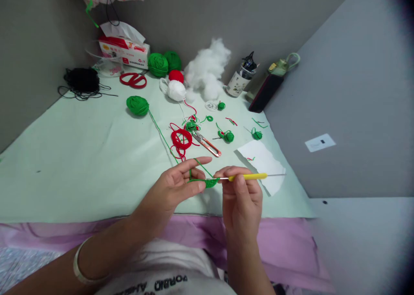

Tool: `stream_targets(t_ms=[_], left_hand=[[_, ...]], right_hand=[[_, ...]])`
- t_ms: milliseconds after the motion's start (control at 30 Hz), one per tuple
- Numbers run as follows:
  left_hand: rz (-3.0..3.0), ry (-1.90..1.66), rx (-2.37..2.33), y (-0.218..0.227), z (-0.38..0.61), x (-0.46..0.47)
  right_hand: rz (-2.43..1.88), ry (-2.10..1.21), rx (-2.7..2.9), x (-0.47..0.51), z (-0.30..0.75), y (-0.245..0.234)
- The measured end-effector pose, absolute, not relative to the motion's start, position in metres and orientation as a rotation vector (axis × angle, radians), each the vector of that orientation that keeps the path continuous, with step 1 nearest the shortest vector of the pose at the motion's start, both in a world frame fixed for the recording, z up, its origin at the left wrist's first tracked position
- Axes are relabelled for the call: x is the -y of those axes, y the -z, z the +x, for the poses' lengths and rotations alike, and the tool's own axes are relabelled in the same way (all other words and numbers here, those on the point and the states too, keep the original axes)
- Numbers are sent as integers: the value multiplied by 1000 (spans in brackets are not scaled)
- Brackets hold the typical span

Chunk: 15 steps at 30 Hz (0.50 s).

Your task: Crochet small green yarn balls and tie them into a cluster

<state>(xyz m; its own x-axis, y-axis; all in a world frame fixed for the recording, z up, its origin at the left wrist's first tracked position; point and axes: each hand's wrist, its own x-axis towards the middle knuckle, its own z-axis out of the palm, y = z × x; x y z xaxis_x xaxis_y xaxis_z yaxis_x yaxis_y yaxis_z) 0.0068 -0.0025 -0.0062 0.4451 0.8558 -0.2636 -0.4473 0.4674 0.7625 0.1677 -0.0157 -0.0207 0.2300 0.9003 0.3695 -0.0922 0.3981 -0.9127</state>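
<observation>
My left hand (176,186) pinches a small green crochet piece (211,182), and green yarn (161,133) runs over its forefinger back to a green yarn ball (137,105) on the table. My right hand (241,196) is closed on a yellow-handled crochet hook (247,177), its tip at the green piece. Both hands hover above the near edge of the pale green table cover (80,157).
Red yarn (180,139), thread snips (207,143), small green crocheted bits (228,136) and a white paper (263,163) lie just beyond the hands. Farther back: yarn balls (158,64), white stuffing (208,68), red scissors (133,80), tissue box (124,51), black yarn (82,81), cup (241,79).
</observation>
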Motion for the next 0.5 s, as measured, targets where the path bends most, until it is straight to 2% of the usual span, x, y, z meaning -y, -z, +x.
stream_targets(t_ms=[333, 500], left_hand=[[734, -917, -771, 7, 5, 3], [822, -979, -840, 9, 7, 5]], right_hand=[[-954, -755, 1230, 22, 171, 16], [-944, -526, 1396, 27, 167, 14]])
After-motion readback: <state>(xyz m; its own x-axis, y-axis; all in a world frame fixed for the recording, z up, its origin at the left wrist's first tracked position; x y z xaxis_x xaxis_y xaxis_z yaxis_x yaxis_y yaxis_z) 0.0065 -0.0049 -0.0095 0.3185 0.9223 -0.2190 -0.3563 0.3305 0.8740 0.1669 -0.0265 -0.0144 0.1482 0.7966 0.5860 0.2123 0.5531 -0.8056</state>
